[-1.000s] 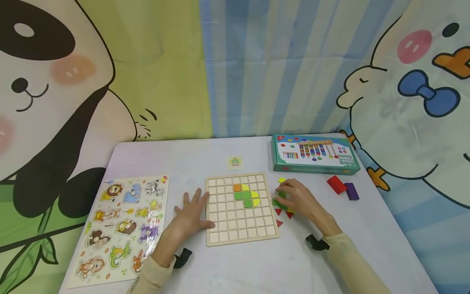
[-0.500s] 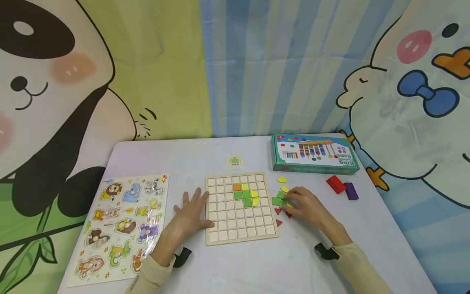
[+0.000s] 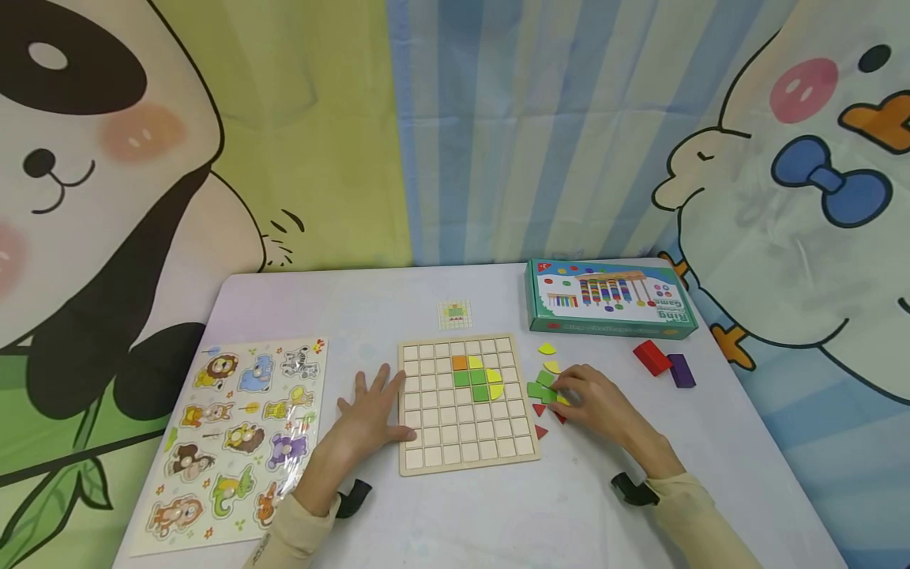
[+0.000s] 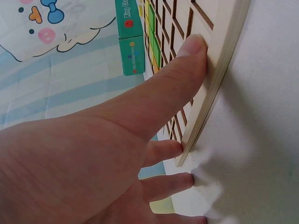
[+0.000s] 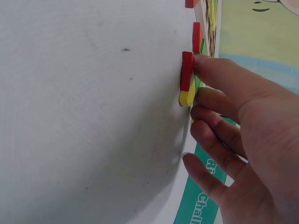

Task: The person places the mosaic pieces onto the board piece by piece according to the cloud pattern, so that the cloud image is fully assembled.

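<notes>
My left hand [image 3: 365,417] lies spread at the left edge of a wooden grid board [image 3: 434,466]. Its thumb rests on the board's rim in the left wrist view. The board carries an orange square [image 3: 459,363], several green squares [image 3: 479,393] and yellow quarter-round pieces [image 3: 495,391]. Right of the board, my right hand [image 3: 593,403] has its thumb and index fingertips down among loose green squares [image 3: 538,390]. A red triangle [image 5: 187,70] and a yellow piece [image 5: 188,98] stand before those fingertips in the right wrist view. I cannot tell whether they pinch a piece.
More yellow pieces [image 3: 547,348] and red triangles [image 3: 541,432] lie beside the board. A small pattern card [image 3: 455,314] is behind it. A green game box [image 3: 611,324], red block [image 3: 651,358] and purple block [image 3: 681,371] sit right; an animal puzzle board [image 3: 235,466] lies left.
My right hand has shifted slightly right and toward me over the loose pieces, uncovering yellow and green ones, then has stayed nearly still. The left hand has not moved.
</notes>
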{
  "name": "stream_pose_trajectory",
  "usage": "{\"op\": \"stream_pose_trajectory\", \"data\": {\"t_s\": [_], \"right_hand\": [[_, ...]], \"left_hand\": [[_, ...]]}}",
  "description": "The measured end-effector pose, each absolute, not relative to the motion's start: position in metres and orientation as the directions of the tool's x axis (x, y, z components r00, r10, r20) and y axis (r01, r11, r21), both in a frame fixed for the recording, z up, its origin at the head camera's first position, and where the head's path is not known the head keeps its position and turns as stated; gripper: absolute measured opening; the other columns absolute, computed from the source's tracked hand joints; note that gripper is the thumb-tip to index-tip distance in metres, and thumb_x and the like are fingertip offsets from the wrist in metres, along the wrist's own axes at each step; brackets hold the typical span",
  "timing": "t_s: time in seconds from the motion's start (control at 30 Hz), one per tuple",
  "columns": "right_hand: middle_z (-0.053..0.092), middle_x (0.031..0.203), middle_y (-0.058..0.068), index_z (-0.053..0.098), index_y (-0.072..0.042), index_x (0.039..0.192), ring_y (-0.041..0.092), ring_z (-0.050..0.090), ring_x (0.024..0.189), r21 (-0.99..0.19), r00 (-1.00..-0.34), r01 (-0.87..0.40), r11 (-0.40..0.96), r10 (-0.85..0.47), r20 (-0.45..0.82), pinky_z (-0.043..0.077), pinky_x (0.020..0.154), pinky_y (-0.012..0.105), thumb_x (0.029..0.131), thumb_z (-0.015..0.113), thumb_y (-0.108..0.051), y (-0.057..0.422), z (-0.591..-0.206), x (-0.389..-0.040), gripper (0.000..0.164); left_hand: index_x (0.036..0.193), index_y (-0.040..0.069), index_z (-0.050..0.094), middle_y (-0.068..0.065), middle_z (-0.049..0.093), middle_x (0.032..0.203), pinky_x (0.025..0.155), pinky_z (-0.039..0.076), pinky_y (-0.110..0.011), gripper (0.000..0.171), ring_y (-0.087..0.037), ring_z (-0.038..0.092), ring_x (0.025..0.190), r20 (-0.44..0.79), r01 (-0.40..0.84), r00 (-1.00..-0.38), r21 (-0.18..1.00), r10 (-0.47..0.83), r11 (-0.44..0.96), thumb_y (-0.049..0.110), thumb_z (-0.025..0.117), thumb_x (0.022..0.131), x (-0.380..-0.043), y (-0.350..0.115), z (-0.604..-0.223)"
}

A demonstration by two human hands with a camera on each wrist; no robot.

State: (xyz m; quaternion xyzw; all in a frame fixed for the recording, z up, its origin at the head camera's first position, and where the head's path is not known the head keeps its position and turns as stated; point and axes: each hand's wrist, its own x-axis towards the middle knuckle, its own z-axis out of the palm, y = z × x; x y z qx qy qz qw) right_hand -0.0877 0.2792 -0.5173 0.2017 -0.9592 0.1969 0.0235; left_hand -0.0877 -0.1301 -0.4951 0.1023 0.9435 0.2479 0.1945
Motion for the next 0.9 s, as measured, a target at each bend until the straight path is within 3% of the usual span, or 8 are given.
{"op": "stream_pose_trajectory", "data": {"t_s": [0.3, 0.6, 0.9], "right_hand": [[0.069, 0.104, -0.002, 0.08, -0.015, 0.1, 0.015, 0.063, 0.098, -0.325, -0.895, -0.446, 0.834, -0.409, 0.178, 0.059, 0.088, 0.041, 0.075, 0.091, -0.028, 0.279, -0.521, -0.091, 0.03], [0.069, 0.106, -0.001, 0.08, -0.013, 0.101, 0.014, 0.062, 0.101, -0.317, -0.876, -0.48, 0.818, -0.429, 0.218, 0.059, 0.089, 0.038, 0.076, 0.091, -0.028, 0.278, -0.516, -0.096, 0.032], [0.068, 0.106, -0.002, 0.078, -0.014, 0.097, 0.013, 0.061, 0.1, -0.34, -0.812, -0.579, 0.741, -0.486, 0.323, 0.06, 0.086, 0.036, 0.074, 0.092, -0.024, 0.266, -0.511, -0.108, 0.029]], "left_hand": [[0.16, 0.009, 0.03, -0.024, 0.014, 0.168, 0.101, 0.012, -0.09, 0.102, -0.061, 0.001, 0.149, -0.316, 0.095, -0.904, 0.508, 0.288, 0.856, 0.036, 0.086, 0.079, -0.087, -0.13, -0.496], [0.16, 0.009, 0.031, -0.024, 0.014, 0.168, 0.101, 0.012, -0.09, 0.102, -0.061, 0.001, 0.149, -0.314, 0.096, -0.906, 0.505, 0.286, 0.858, 0.037, 0.086, 0.079, -0.087, -0.13, -0.497], [0.16, 0.01, 0.03, -0.023, 0.014, 0.169, 0.101, 0.012, -0.09, 0.102, -0.061, 0.001, 0.149, -0.312, 0.094, -0.906, 0.508, 0.285, 0.856, 0.036, 0.086, 0.079, -0.088, -0.129, -0.498]]}}
